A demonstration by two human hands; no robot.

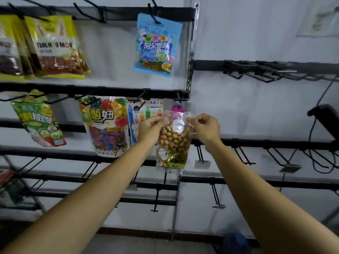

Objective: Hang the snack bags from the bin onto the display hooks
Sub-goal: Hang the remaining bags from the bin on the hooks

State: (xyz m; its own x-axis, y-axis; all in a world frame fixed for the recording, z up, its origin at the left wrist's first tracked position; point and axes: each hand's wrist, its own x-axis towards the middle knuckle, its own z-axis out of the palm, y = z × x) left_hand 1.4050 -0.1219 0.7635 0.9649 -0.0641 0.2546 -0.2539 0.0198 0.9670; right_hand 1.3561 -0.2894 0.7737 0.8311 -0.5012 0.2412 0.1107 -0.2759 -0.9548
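Head view: one clear peanut bag (173, 142), upright, pinched at its top corners by left hand (151, 130) and right hand (205, 128), both closed on it, just below the rightmost middle-rail hook (178, 99). Three bags hang left of it.

This is a shop, or a mock-up of one: black display rails (113, 92) cross a white wall, carrying wire hooks (244, 156), some with price-tag holders (202, 164). Packaged sweets hang for sale, such as a blue candy bag (156, 44) and yellow snack bags (55, 46).
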